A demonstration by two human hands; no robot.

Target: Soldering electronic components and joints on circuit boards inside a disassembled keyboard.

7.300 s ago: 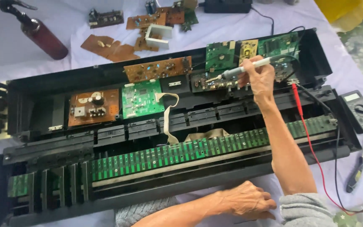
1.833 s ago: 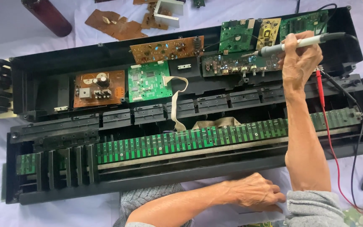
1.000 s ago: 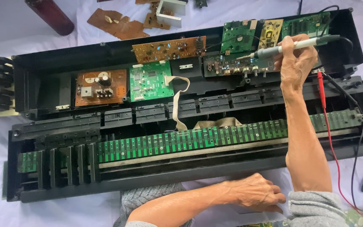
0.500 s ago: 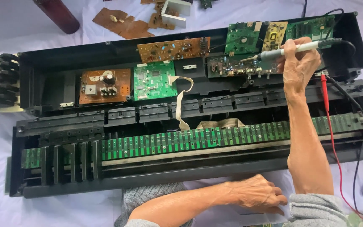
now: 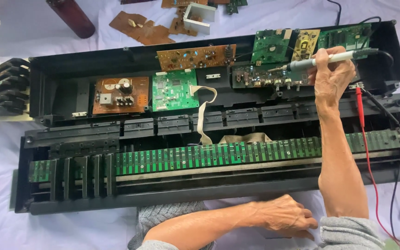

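An opened black keyboard case [image 5: 70, 65] lies across the table with several circuit boards inside. My right hand [image 5: 332, 76] grips a grey soldering iron [image 5: 322, 60] like a pen, its tip resting over the dark board [image 5: 255, 78] at the upper middle right. A long green key-contact board [image 5: 218, 155] runs along the front half. My left hand [image 5: 285, 215] lies flat on the cloth near the case's front edge, holding nothing.
A red probe [image 5: 359, 109] with its red lead lies on the case's right side. A dark red bottle [image 5: 72, 16] stands at the back left, loose brown boards [image 5: 140, 28] behind the case. Black key parts [image 5: 1, 92] lie at the left.
The view has shifted so the case sits slightly further right and lower. My right hand keeps the iron on the same board; my left hand stays in place.
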